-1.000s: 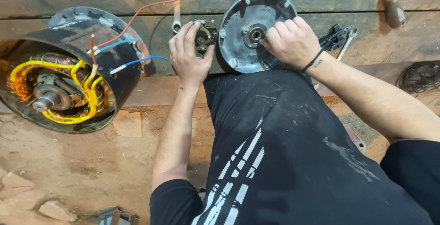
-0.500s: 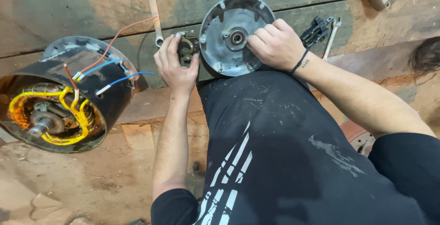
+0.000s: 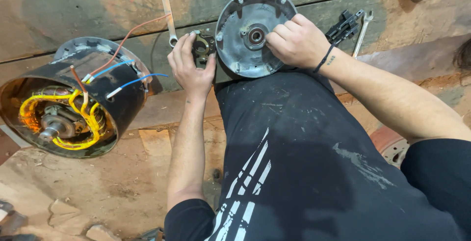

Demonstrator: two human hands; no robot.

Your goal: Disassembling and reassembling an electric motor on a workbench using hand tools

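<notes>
On the knee, against the plank floor: a round grey motor end cover (image 3: 245, 40) being worked on with both hands.

Right hand (image 3: 297, 42) has its grip curled and pressed on the cover's rim at 3 o'clock, fingertips beside the centre bearing (image 3: 256, 36); left hand (image 3: 189, 66) pinches a small dark bracket (image 3: 202, 46) at the cover's 9 o'clock, touching its edge; a fitting step, by my judgement, calling next for steady alignment; motor body (image 3: 73, 98) with yellow windings lies well apart at 8 o'clock; spanner (image 3: 167, 10) at 11.
</notes>
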